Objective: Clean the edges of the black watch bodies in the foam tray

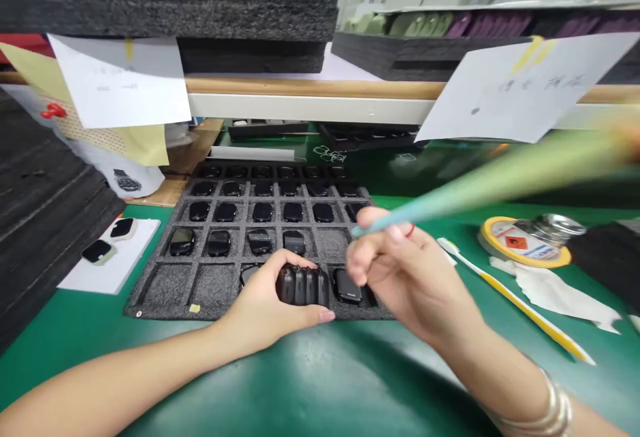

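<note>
My left hand (260,290) is wrapped round a row of several black smartwatch cases (303,285), low over the front edge of a dark foam tray (215,283). Many tray compartments hold black rounded-square watches, such as one watch (349,286) close to my right hand. Curled fingers and thumb of my right hand (405,270) pinch the narrow end of a long teal-to-yellow strip (450,187). Motion smears this strip, so its kind is unclear. It runs up to the right edge, where a blurred orange-toned patch shows.
A yellow-and-white toothbrush (530,310), crumpled white tissue (555,293) and a yellow-rimmed round tin (520,240) lie at right. Two pale watches (99,251) rest on a white box (120,270) at left. A shelf edge (300,105) with hanging papers crosses above the tray.
</note>
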`<state>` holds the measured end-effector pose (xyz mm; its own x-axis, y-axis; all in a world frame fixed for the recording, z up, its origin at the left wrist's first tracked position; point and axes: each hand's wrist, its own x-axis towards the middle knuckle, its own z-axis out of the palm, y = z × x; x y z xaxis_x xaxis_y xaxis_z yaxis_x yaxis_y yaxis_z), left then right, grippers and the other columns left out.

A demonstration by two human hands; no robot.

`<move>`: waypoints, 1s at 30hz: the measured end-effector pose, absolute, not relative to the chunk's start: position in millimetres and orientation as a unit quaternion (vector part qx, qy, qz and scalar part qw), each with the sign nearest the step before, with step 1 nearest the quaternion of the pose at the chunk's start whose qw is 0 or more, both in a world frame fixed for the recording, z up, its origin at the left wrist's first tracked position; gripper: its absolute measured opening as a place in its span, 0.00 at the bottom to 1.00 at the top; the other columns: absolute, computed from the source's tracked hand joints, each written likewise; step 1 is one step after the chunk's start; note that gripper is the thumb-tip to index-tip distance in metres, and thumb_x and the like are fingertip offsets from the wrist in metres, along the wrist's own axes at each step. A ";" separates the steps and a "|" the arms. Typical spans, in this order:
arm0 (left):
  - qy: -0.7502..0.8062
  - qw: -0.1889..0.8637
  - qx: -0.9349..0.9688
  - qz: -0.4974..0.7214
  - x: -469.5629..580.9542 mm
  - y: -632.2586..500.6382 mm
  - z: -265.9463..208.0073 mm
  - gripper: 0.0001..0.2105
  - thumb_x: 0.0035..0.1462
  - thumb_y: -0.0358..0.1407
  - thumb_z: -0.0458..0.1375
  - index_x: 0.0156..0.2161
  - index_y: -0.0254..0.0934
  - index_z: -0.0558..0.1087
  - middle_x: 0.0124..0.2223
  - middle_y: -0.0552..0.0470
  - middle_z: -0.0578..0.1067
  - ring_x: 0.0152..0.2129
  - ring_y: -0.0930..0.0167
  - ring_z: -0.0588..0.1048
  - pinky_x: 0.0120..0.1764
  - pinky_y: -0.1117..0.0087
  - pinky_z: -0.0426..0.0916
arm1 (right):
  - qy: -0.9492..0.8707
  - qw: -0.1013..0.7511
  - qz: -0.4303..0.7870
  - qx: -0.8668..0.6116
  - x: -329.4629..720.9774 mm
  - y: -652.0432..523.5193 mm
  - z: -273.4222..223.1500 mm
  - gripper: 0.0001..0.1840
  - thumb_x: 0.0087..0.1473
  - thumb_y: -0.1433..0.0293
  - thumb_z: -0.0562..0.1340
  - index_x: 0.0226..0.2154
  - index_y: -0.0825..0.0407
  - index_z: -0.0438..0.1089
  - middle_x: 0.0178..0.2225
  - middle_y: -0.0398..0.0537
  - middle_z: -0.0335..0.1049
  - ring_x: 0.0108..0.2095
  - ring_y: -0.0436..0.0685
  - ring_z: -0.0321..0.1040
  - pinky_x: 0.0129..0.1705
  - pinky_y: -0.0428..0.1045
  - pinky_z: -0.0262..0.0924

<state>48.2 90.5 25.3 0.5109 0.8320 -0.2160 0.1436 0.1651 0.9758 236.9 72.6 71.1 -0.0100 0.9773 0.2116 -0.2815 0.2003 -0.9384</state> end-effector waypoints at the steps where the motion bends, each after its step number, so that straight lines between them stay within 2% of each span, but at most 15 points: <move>1: 0.412 0.642 0.585 0.276 48.5 90.2 24.4 0.25 0.43 0.40 0.74 0.43 0.40 0.67 0.37 0.54 0.73 0.36 0.66 0.70 0.41 0.66 0.64 | -0.487 0.604 0.517 -0.360 228.7 71.0 66.0 0.16 0.57 0.53 0.68 0.38 0.48 0.73 0.18 0.40 0.68 0.19 0.51 0.65 0.23 0.46 0.67; 3: 0.403 0.650 0.578 0.287 49.4 89.9 23.3 0.24 0.42 0.39 0.74 0.42 0.39 0.67 0.36 0.55 0.73 0.35 0.66 0.70 0.40 0.66 0.63 | -0.507 0.591 0.505 -0.373 216.6 65.0 55.9 0.15 0.62 0.55 0.64 0.38 0.50 0.74 0.17 0.38 0.62 0.16 0.49 0.59 0.19 0.45 0.62; 6: 0.403 0.655 0.568 0.293 51.9 89.7 23.8 0.23 0.42 0.35 0.73 0.40 0.39 0.67 0.35 0.56 0.73 0.33 0.68 0.70 0.37 0.69 0.62 | -0.570 0.564 0.439 -0.406 210.2 54.8 44.8 0.13 0.66 0.59 0.60 0.37 0.51 0.73 0.21 0.40 0.64 0.18 0.48 0.59 0.17 0.44 0.58; 11: 0.404 0.666 0.553 0.295 54.2 89.9 24.8 0.22 0.42 0.36 0.73 0.41 0.39 0.68 0.36 0.55 0.74 0.33 0.68 0.71 0.36 0.69 0.63 | -0.702 0.521 0.248 -0.418 213.0 49.7 38.1 0.03 0.64 0.73 0.58 0.38 0.50 0.67 0.30 0.43 0.66 0.25 0.49 0.67 0.26 0.46 0.64; 14: 0.397 0.672 0.547 0.302 53.9 89.6 25.0 0.22 0.42 0.35 0.73 0.41 0.38 0.69 0.36 0.56 0.74 0.32 0.70 0.70 0.35 0.70 0.63 | -0.744 0.492 0.188 -0.410 213.5 51.9 39.7 0.05 0.62 0.76 0.58 0.38 0.50 0.65 0.31 0.42 0.65 0.27 0.50 0.67 0.28 0.46 0.64; 19: 0.399 0.678 0.541 0.298 54.0 89.7 26.8 0.22 0.42 0.35 0.73 0.40 0.38 0.68 0.36 0.55 0.74 0.32 0.70 0.70 0.36 0.70 0.63 | -0.748 0.473 0.191 -0.424 214.1 54.3 40.9 0.05 0.64 0.75 0.57 0.37 0.49 0.64 0.29 0.40 0.62 0.24 0.48 0.64 0.25 0.44 0.61; 25: 0.407 0.666 0.553 0.290 53.0 90.2 29.1 0.22 0.41 0.36 0.72 0.40 0.38 0.68 0.33 0.57 0.72 0.30 0.71 0.68 0.33 0.71 0.61 | -0.759 0.471 0.176 -0.413 214.1 55.2 40.8 0.06 0.63 0.77 0.56 0.38 0.49 0.64 0.30 0.42 0.64 0.26 0.50 0.66 0.26 0.46 0.64; 30: 0.408 0.669 0.553 0.283 52.5 90.1 29.9 0.23 0.41 0.37 0.72 0.41 0.38 0.68 0.33 0.57 0.72 0.30 0.71 0.67 0.33 0.70 0.61 | -0.760 0.475 0.176 -0.408 214.0 55.7 41.1 0.07 0.62 0.78 0.57 0.38 0.50 0.64 0.31 0.41 0.63 0.26 0.49 0.65 0.28 0.44 0.64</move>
